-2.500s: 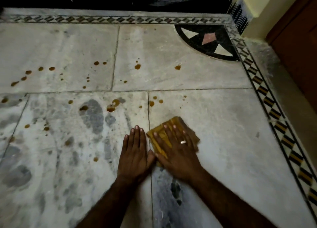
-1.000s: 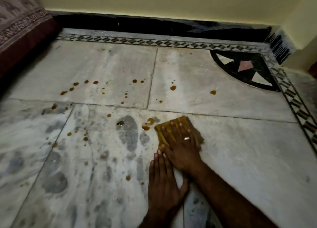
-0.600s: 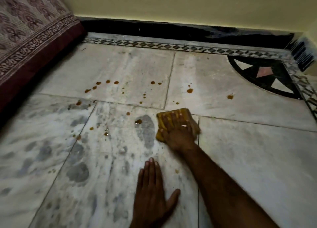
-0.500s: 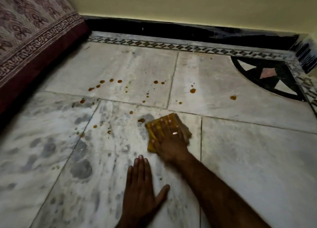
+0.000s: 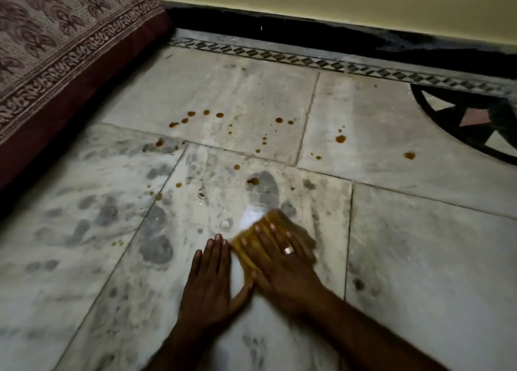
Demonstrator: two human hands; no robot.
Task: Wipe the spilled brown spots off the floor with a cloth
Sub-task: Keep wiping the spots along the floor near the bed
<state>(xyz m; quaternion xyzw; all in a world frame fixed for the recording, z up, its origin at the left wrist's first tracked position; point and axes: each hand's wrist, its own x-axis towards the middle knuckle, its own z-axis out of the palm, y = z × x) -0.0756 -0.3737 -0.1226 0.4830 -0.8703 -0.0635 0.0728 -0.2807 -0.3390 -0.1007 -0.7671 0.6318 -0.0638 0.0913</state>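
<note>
Marble floor point(image 5: 419, 259) (brown spots point(image 5: 340, 139), yellow cloth point(image 5: 246, 254))

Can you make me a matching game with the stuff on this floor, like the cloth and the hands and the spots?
Things:
1. cloth
2. left hand
3. brown spots
4. ring

Places:
A. flat on the bare floor, beside the cloth
B. on a finger of the right hand
C. pressed under the right hand
D. scattered on the tiles farther from the person

Pairs: 1-C, 2-A, 3-D, 4-B
</note>
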